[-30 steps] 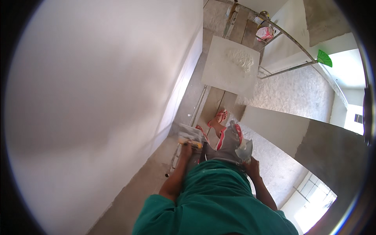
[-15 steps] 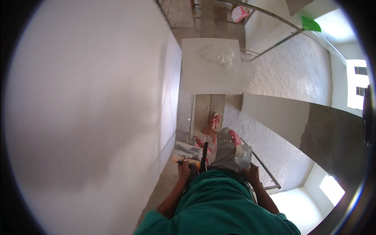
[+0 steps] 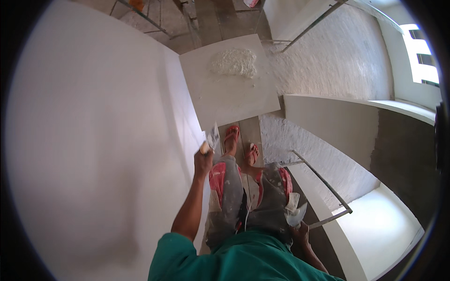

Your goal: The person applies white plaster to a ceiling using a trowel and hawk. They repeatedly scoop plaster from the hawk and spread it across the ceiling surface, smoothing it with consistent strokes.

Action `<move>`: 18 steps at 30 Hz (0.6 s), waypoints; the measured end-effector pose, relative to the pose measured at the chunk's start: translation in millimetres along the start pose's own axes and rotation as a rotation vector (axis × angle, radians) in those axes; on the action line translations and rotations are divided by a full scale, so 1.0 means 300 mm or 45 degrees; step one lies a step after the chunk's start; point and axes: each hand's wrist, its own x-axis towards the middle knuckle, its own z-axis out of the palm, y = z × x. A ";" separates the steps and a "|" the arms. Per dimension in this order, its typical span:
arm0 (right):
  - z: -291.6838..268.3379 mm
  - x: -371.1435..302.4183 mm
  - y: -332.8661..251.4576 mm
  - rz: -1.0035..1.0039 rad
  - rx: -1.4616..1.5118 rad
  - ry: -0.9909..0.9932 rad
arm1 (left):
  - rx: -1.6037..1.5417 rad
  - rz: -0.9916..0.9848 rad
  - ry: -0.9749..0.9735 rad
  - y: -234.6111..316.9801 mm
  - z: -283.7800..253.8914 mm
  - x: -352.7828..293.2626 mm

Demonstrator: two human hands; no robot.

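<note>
My left hand (image 3: 203,164) is closed round the pale handle of a plastering trowel (image 3: 213,137). The trowel is held out beside the white wall (image 3: 117,117); whether its blade touches the wall I cannot tell. Down by my right thigh, my right hand (image 3: 300,232) grips a putty knife (image 3: 296,216) with a wide, smeared metal blade. Ahead of my feet lies a pale square board (image 3: 225,100), bearing a lumpy heap of white putty (image 3: 236,63) on its far half.
I stand in red flip-flops on narrow planks (image 3: 251,129). Metal scaffold rails (image 3: 323,185) run at my right, and another metal bar (image 3: 311,28) rises at the far right. Beyond them is a low partition (image 3: 328,117), with rough floor further down.
My left hand has lifted the trowel from beside my hip, forward along the wall. My feet and body have shifted, and the board appears turned. My right hand still holds the putty knife low.
</note>
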 end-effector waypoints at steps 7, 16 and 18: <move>0.152 0.393 -0.077 0.009 -0.024 0.126 | 0.339 -0.128 -0.317 -0.371 0.276 0.796; 0.324 1.359 -0.019 -0.164 0.113 0.315 | 1.215 0.220 -0.238 -0.832 0.633 1.441; 0.428 1.715 0.021 -0.241 0.085 0.318 | 1.324 0.307 -0.213 -0.892 0.751 1.596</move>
